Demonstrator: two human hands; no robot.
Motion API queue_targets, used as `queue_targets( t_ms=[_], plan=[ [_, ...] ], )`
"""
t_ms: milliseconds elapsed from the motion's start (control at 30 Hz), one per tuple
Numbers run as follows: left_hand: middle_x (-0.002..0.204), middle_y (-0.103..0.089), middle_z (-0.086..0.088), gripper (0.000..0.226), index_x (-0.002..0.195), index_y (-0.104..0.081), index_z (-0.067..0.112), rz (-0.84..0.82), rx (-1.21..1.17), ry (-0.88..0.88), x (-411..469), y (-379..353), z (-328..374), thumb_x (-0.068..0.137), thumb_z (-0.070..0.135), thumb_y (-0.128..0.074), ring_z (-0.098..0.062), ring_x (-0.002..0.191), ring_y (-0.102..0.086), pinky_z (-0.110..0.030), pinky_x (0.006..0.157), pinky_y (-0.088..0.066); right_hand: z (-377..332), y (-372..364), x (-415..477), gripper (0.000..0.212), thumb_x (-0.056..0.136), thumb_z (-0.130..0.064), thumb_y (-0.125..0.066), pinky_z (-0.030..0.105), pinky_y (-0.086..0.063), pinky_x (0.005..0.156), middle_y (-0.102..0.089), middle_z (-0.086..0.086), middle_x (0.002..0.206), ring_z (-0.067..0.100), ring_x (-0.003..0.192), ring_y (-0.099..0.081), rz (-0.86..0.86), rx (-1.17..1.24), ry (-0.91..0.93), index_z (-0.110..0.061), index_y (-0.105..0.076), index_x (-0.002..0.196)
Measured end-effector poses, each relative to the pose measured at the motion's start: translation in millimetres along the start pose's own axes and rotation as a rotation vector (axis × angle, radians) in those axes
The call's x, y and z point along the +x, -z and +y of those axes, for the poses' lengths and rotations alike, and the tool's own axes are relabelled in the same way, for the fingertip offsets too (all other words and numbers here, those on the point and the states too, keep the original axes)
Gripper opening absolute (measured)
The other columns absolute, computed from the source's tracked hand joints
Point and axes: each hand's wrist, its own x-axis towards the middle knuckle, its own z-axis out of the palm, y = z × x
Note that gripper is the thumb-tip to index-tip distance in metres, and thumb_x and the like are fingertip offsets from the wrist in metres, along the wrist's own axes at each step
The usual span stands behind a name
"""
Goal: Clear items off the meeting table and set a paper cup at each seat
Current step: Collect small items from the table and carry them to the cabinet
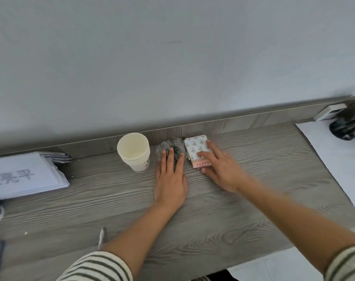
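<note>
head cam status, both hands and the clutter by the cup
Left hand open, fingertips on crumpled wrapper. Right hand open on patterned packet. Paper cup upright just left of wrapper.

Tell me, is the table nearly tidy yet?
Not yet. One paper cup stands on the table. The left hand touches a crumpled wrapper and the right hand rests on a patterned packet. Those, plus the paper stack, still need clearing.

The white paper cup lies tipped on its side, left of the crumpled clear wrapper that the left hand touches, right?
Not quite. The head view shows the white paper cup standing upright, its mouth open upward, on the grey wood-grain table. The rest holds: it is left of the crumpled clear plastic wrapper, which the left hand touches.
</note>
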Motion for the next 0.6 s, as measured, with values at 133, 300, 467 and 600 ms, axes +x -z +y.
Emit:
queue_targets(
  t_ms=[133, 300, 467, 600],
  plan=[
    [0.157, -0.027, -0.019, 0.059, 0.145, -0.041, 0.018, 0.033, 0.060, -0.086, -4.7, 6.7, -1.1, 0.087, 0.025, -0.047, -0.041, 0.146, -0.016, -0.055, 0.118, -0.019, -12.6, 9.7, -42.1, 0.060, 0.093, -0.046, -0.050, 0.044, -0.042, 0.106, -0.035, 0.005, 0.152, 0.028, 0.130, -0.046, -0.004, 0.117, -0.160, -0.026, -0.031, 0.146],
    [0.129, -0.061, -0.013, 0.039, 0.123, -0.063, 0.009, 0.031, 0.015, -0.223, -11.9, 33.0, 25.1, 0.090, 0.022, -0.049, -0.033, 0.121, -0.055, -0.045, 0.103, -0.040, -7.1, 25.9, -127.0, 0.035, 0.095, -0.035, -0.056, 0.037, -0.051, 0.093, -0.064, -0.002, 0.104, 0.016, 0.098, -0.062, -0.011, 0.464, -0.364, -0.019, -0.056, 0.126],
    [0.086, -0.064, 0.005, 0.015, 0.106, -0.066, 0.020, -0.303, -0.303, -0.249, -39.4, 42.8, 81.9, 0.094, 0.024, -0.058, -0.013, 0.076, -0.060, -0.028, 0.073, -0.045, 13.5, 21.6, -242.0, 0.036, 0.092, -0.046, -0.054, 0.034, -0.054, 0.090, -0.065, -0.009, 0.105, 0.008, 0.096, -0.063, 0.024, 0.563, -0.523, -0.026, -0.060, 0.122],
    [0.093, -0.062, 0.005, 0.021, 0.113, -0.060, 0.022, -0.631, -0.325, -0.279, -78.2, 31.0, 136.7, 0.094, 0.029, -0.058, -0.010, 0.082, -0.058, -0.020, 0.069, -0.044, 26.9, 4.4, -345.2, 0.032, 0.092, -0.043, -0.055, 0.024, -0.051, 0.085, -0.065, -0.016, 0.097, 0.003, 0.091, -0.062, 0.114, 0.643, -0.678, -0.028, -0.061, 0.119]
  ],
)
